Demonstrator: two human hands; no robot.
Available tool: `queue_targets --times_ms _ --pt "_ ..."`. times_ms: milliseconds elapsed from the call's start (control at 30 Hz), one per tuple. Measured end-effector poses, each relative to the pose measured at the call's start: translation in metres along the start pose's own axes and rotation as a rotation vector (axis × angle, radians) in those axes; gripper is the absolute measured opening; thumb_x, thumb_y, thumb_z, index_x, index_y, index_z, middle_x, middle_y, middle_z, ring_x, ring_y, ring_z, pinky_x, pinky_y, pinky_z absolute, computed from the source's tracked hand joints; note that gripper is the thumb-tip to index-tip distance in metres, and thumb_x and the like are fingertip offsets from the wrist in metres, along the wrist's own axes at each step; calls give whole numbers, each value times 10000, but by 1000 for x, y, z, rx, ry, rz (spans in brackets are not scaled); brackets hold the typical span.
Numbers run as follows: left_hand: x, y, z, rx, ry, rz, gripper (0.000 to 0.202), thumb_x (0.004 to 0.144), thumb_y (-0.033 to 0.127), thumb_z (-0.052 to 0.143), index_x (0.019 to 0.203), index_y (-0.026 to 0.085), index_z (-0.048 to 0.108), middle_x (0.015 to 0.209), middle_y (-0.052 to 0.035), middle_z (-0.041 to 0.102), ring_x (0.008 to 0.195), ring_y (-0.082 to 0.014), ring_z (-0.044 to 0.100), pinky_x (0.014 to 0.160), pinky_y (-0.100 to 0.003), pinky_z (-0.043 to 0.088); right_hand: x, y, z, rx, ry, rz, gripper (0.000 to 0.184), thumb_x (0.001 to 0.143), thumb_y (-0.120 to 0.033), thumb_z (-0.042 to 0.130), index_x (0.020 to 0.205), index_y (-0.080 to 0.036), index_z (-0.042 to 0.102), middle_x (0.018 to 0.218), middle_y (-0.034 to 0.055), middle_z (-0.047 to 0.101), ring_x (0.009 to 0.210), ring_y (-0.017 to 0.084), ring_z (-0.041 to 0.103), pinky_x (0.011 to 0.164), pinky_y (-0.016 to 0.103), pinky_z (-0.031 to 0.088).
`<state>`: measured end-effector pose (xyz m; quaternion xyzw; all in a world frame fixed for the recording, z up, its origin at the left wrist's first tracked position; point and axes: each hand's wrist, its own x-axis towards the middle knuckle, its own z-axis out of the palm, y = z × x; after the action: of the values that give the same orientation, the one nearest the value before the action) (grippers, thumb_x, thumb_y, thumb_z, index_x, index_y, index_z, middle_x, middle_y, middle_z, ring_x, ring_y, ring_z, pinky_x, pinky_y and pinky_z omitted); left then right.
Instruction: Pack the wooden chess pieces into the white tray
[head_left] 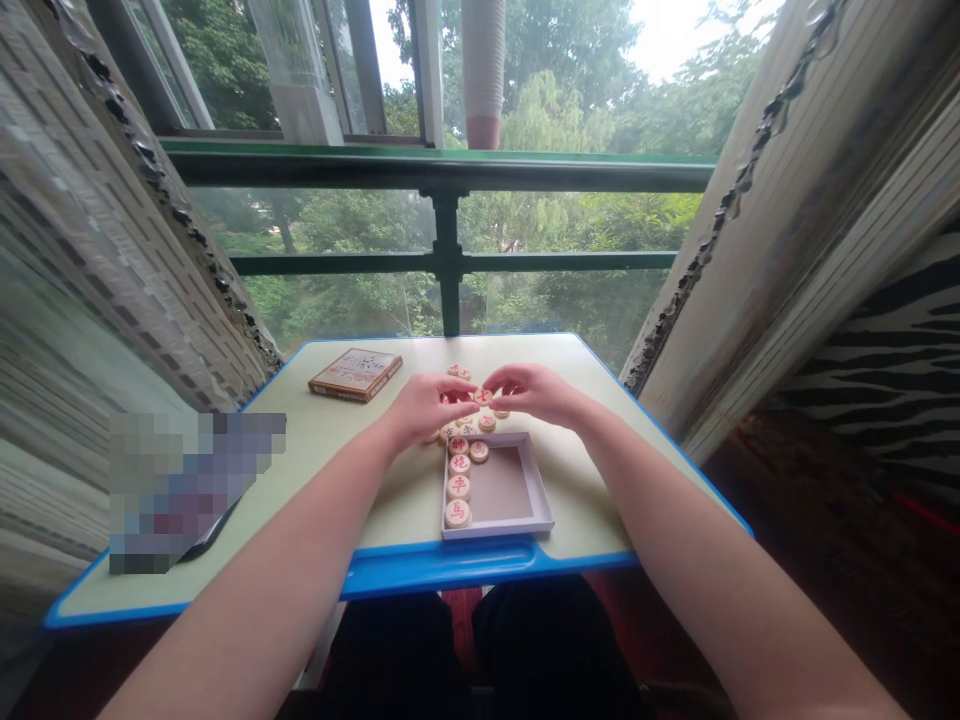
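Note:
Both my hands reach over a pale green table (322, 470) with a blue rim. My left hand (427, 403) curls over a loose cluster of round wooden chess pieces (480, 423); what its fingers hold is hidden. My right hand (529, 390) pinches one red-marked piece (483, 397) between thumb and fingertips. Just in front of the hands lies a shallow white box tray (534, 487). Several pieces (458, 488) sit in a column along its left side, and one more beside them at the top.
A brown box lid (355, 373) lies at the back left of the table. A blurred-out object (184, 490) rests on the left part. Curtains hang on both sides, and a green window railing (448, 260) stands behind the table.

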<state>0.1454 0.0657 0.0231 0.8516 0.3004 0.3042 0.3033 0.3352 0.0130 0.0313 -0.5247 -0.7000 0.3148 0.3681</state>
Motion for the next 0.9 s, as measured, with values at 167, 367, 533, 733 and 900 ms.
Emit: queue_targets --times_ms 167,367,533,733,900 --pt "-1 -5 -9 -82 -306 -81 335 637 391 679 863 145 707 731 -35 671 639 -141 562 542 -223 414 -7 -11 -4 -156 -228 40 298 630 -331 678 871 -155 669 747 2 589 648 101 477 573 224 348" --pt "-1 -8 -13 -70 -465 -130 388 615 390 697 919 149 698 700 -14 615 633 -124 508 534 -221 362 -9 -14 2 -288 -356 100 381 630 -452 663 885 -170 641 728 -12 557 646 108 450 548 220 303" --pt "-1 -8 -10 -52 -498 -157 447 571 444 721 912 157 693 663 3 568 601 -113 471 503 -220 321 -9 -14 5 -355 -384 81 376 635 -450 666 890 -176 629 715 -17 542 631 104 432 536 218 281" --pt "-1 -6 -10 -36 -534 -146 413 589 437 709 893 157 693 644 13 540 599 -105 452 502 -212 308 -11 -14 7 -389 -383 46 282 659 -363 661 875 -183 646 644 -42 463 571 81 393 512 214 252" --pt "-2 -6 -9 -38 -533 -132 340 600 382 698 857 159 690 661 12 559 620 -110 478 532 -212 342 -11 -13 7 -419 -373 63 281 659 -385 658 855 -184 654 638 -38 479 575 85 404 511 218 257"
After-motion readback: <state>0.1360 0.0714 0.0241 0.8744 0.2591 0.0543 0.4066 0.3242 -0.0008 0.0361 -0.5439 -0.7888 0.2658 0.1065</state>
